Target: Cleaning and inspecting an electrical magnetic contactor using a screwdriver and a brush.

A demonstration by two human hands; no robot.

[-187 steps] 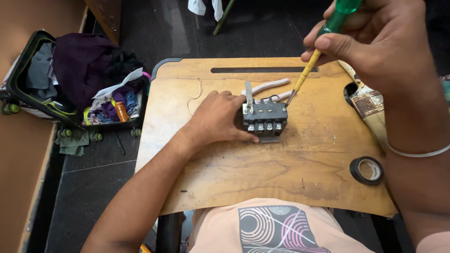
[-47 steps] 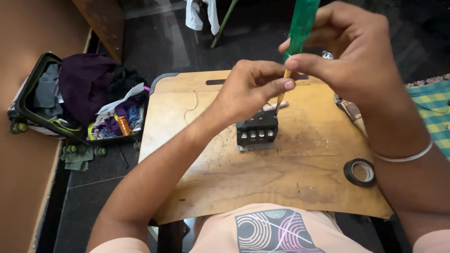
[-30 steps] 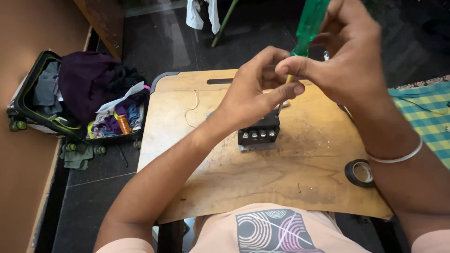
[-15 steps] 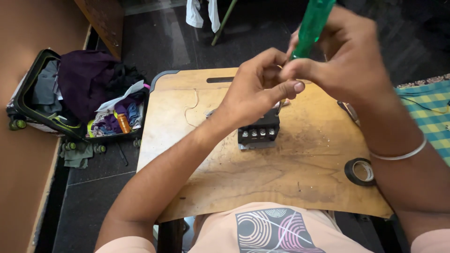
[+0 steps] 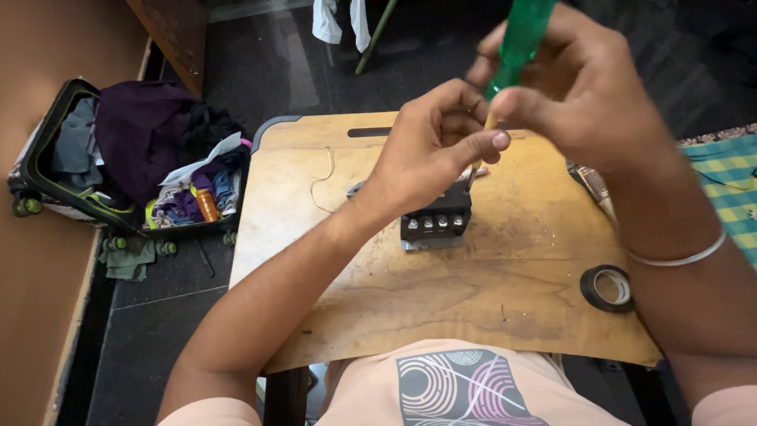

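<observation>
- Worn wooden desk (image 5: 489, 315) fills the view over a dark floor; an open suitcase (image 5: 118, 158) of clothes lies well to the left of the desk, a roll of black tape (image 5: 607, 287) near its right edge.
- Black terminal block (image 5: 436, 221) sits at the desk's middle.
- Left hand (image 5: 430, 150) hovers just above the block, fingers curled, thumb and forefinger pinching the shaft below the handle.
- Right hand (image 5: 583, 87) is closed around the green screwdriver (image 5: 516, 39), held upright.
- Judgement: steady the tip squarely before turning.
</observation>
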